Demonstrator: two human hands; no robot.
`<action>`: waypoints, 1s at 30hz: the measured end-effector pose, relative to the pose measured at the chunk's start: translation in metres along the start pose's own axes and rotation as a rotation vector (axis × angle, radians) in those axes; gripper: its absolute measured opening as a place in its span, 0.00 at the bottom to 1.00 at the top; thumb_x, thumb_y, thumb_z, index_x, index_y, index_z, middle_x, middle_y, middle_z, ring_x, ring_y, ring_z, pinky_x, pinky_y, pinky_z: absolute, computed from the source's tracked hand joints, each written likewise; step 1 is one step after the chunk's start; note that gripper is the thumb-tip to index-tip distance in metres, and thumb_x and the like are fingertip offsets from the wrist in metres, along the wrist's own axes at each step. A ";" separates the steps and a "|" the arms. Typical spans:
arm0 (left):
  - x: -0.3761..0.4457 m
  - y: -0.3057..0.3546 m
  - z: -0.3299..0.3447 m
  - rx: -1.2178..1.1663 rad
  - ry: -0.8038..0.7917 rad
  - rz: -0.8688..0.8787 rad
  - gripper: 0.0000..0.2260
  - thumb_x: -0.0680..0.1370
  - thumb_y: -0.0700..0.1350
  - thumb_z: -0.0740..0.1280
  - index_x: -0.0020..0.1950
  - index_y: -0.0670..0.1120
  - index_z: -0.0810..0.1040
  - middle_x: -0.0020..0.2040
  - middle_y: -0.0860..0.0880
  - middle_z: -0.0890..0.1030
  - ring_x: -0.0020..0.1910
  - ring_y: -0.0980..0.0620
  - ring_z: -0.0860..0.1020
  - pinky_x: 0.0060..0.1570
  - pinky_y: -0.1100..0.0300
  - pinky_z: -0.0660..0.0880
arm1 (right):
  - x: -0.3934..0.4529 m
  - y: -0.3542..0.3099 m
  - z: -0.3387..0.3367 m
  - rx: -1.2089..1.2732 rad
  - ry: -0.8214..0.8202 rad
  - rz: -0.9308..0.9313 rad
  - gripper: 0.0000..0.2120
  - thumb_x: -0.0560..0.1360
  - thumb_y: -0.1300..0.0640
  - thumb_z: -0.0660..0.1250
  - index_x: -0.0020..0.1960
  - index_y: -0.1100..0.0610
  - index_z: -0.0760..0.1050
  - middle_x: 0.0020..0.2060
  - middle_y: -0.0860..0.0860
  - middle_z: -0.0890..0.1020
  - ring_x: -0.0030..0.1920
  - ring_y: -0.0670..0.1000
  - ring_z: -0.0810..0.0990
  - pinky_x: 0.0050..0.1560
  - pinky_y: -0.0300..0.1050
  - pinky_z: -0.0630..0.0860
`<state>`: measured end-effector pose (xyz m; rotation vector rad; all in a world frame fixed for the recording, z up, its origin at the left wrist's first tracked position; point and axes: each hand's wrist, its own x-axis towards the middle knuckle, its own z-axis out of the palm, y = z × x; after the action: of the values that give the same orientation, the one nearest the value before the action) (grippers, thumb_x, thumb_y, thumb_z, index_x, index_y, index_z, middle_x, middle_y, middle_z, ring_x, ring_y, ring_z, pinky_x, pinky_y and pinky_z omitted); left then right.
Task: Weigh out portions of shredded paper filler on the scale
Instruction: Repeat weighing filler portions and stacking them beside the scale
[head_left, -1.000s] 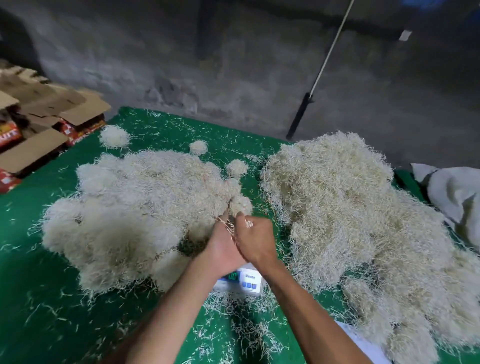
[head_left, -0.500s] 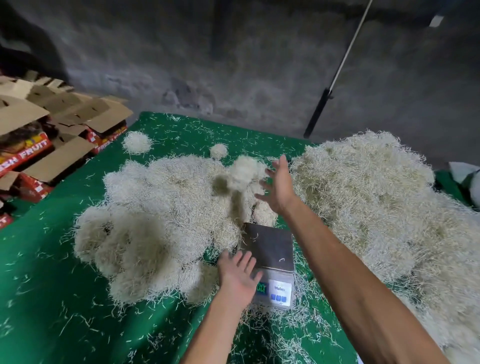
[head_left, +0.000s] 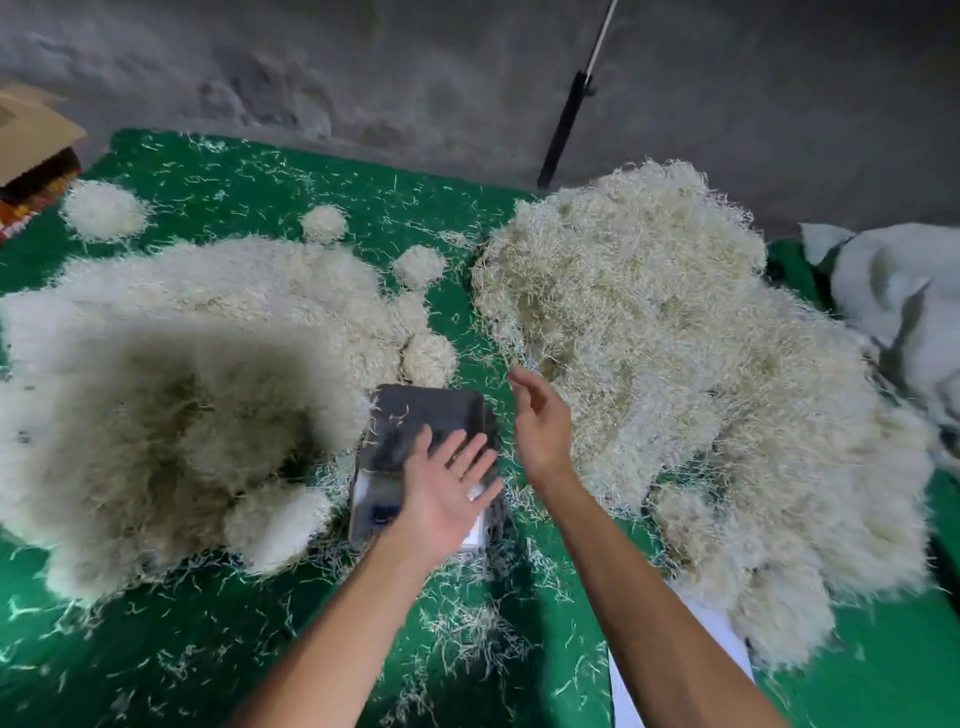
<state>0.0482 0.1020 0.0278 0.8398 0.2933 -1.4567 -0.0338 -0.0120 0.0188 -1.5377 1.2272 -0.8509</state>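
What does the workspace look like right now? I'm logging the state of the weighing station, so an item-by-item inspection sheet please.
Surface: green cloth, littered with loose paper strands.
Job's things: scale at centre, platform bare but for a few strands; loose shredded paper heap to its right; mound of rounded portions to its left, small balls beyond it.
Clutter: white sacking at far right; white sheet near the right forearm.
Hands: left hand open, flat over the scale's front; right hand open, holding nothing.
Cables: nothing seen.
Surroundings: grey wall; a pole leaning on it; cardboard boxes at left.
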 end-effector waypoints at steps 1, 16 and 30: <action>0.009 -0.008 0.008 0.043 0.003 -0.016 0.27 0.84 0.62 0.54 0.76 0.46 0.68 0.68 0.44 0.78 0.67 0.43 0.75 0.71 0.35 0.65 | 0.009 0.012 -0.012 -0.128 0.010 -0.014 0.14 0.84 0.59 0.62 0.68 0.55 0.76 0.62 0.49 0.82 0.57 0.49 0.82 0.64 0.47 0.79; 0.103 -0.145 0.022 0.376 0.293 -0.315 0.32 0.77 0.69 0.63 0.63 0.44 0.82 0.55 0.41 0.85 0.57 0.44 0.83 0.60 0.47 0.79 | -0.031 0.169 -0.048 -0.393 0.137 0.178 0.11 0.80 0.48 0.64 0.47 0.54 0.80 0.40 0.49 0.83 0.38 0.49 0.79 0.43 0.49 0.80; 0.104 -0.082 0.138 0.966 0.078 0.255 0.09 0.79 0.56 0.66 0.50 0.51 0.79 0.48 0.50 0.82 0.42 0.53 0.81 0.38 0.62 0.80 | -0.004 0.076 -0.109 0.570 0.203 0.578 0.21 0.85 0.41 0.52 0.57 0.56 0.75 0.55 0.52 0.82 0.59 0.53 0.79 0.65 0.56 0.74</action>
<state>-0.0567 -0.0580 0.0293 1.6340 -0.5002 -1.2937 -0.1575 -0.0383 -0.0212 -0.6052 1.3280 -0.8722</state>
